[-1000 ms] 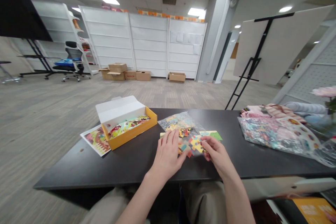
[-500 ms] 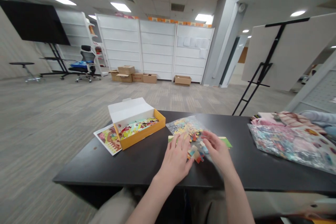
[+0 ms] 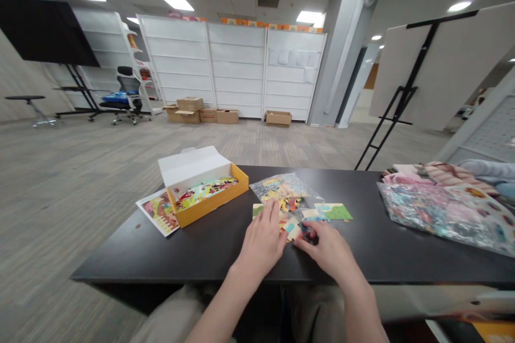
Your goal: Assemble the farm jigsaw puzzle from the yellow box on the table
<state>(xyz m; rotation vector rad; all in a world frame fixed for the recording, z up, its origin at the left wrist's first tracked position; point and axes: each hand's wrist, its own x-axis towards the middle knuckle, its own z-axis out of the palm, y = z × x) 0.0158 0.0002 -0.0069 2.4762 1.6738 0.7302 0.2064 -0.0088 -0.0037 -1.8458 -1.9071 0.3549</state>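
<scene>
My left hand [image 3: 263, 236] lies with its fingers stretched out over jigsaw puzzle pieces, near the left end of a low heap. My right hand [image 3: 328, 246] is curled in from the other side, thumb and fingers closing round a few dark puzzle pieces [image 3: 308, 233]. Between the hands lie light puzzle pieces [image 3: 292, 228], partly covered by my fingers. Behind them a clear plastic bag [image 3: 287, 187] rests flat, with yellow and orange pieces [image 3: 284, 201] on or in it. A joined green puzzle strip [image 3: 338, 211] extends past my right hand.
A yellow box [image 3: 213, 201] with its white lid raised holds many pieces, and a printed picture sheet [image 3: 160, 213] sticks out beside it. On the right are a clear bag of pastel items [image 3: 438, 220] and folded fabrics [image 3: 446, 174]. The black table [image 3: 193, 262] has its near edge before my lap.
My right hand has moved left and nearer to me, its fingers drawing in on the pieces. More of the green strip shows. My left hand stays over the heap, its fingers closer together.
</scene>
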